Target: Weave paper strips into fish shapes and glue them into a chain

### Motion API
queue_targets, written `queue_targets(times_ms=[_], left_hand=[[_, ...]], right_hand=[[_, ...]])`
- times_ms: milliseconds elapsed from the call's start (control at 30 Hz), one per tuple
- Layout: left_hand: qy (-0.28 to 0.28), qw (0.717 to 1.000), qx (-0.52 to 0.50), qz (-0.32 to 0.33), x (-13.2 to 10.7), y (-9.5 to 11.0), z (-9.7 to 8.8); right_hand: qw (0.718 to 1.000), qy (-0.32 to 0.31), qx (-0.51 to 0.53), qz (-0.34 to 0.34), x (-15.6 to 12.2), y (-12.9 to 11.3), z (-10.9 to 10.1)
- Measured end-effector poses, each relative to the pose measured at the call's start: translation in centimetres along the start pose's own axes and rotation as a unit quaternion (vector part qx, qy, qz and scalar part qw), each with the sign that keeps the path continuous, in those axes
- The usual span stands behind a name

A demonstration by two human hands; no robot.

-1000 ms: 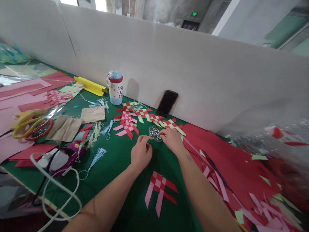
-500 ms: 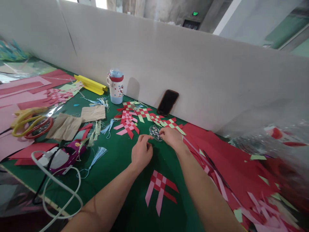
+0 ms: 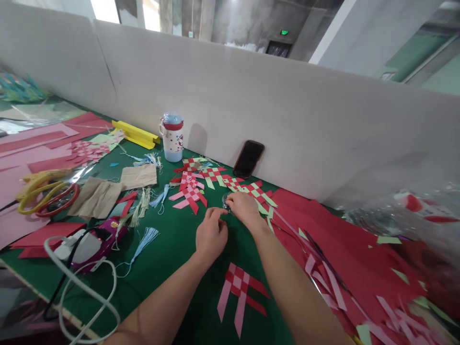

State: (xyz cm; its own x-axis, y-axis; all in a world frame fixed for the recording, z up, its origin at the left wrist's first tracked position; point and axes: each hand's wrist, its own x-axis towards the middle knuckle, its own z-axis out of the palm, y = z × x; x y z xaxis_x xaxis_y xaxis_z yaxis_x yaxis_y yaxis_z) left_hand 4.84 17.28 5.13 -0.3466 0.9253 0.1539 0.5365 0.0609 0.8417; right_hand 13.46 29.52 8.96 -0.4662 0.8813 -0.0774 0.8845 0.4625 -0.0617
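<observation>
A small clear dish (image 3: pixel 225 201) of tiny dark and white pieces, perhaps googly eyes, lies on the green table, mostly covered by my right hand (image 3: pixel 241 207). The fingers of that hand are bent together at the dish; anything between them is hidden. Just left of it, my left hand (image 3: pixel 211 232) is curled, its index fingertip close to the dish, and I cannot make out what it may hold. Nearer to me, between my forearms, lies a woven pink and red paper fish (image 3: pixel 237 282). Behind the dish are several finished-looking woven fish (image 3: pixel 190 192) in red, pink and pale green.
A phone (image 3: pixel 248 159) leans on the white partition (image 3: pixel 287 115), beside a cup (image 3: pixel 173 139). Tassels (image 3: pixel 143 239), brown cloth pieces (image 3: pixel 96 197), scissors (image 3: pixel 46 194) and a purple power strip (image 3: pixel 104 242) with cables lie left. Red paper (image 3: pixel 323 225) and strips cover the right.
My right hand has moved a little left over the dish and now covers most of it. My left hand stays close by. The view has tilted slightly upward.
</observation>
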Motion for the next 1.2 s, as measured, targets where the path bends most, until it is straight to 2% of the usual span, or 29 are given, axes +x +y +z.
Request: queue_targets(times_ms=[167,333,633,767,900,1033,1200], left_hand=[[-0.001,1.000,-0.001,-0.003,0.1,-0.1,0.0],[0.002,1.000,-0.001,-0.002,0.0,-0.1,0.0],[0.007,1.000,-0.021,0.007,0.0,-0.1,-0.3],[0.013,0.999,-0.031,0.025,-0.1,-0.2,-0.1],[-0.010,0.996,-0.046,0.082,-0.4,-0.3,0.2],[-0.039,0.988,-0.052,0.142,-0.7,-0.1,0.5],[-0.056,0.981,-0.029,0.181,-1.3,0.3,0.5]], right_hand=[[0.999,0.003,0.031,0.014,0.5,0.1,0.4],[0.991,0.025,0.129,0.028,0.6,1.3,0.2],[0.938,0.042,0.343,0.032,-2.0,3.2,-0.9],[0.910,0.020,0.413,0.027,-4.2,2.9,-1.1],[0.889,0.005,0.456,0.029,-7.6,2.5,-1.0],[0.869,0.009,0.493,0.046,-10.5,2.2,-0.1],[0.834,0.037,0.544,0.078,-13.1,2.2,0.8]])
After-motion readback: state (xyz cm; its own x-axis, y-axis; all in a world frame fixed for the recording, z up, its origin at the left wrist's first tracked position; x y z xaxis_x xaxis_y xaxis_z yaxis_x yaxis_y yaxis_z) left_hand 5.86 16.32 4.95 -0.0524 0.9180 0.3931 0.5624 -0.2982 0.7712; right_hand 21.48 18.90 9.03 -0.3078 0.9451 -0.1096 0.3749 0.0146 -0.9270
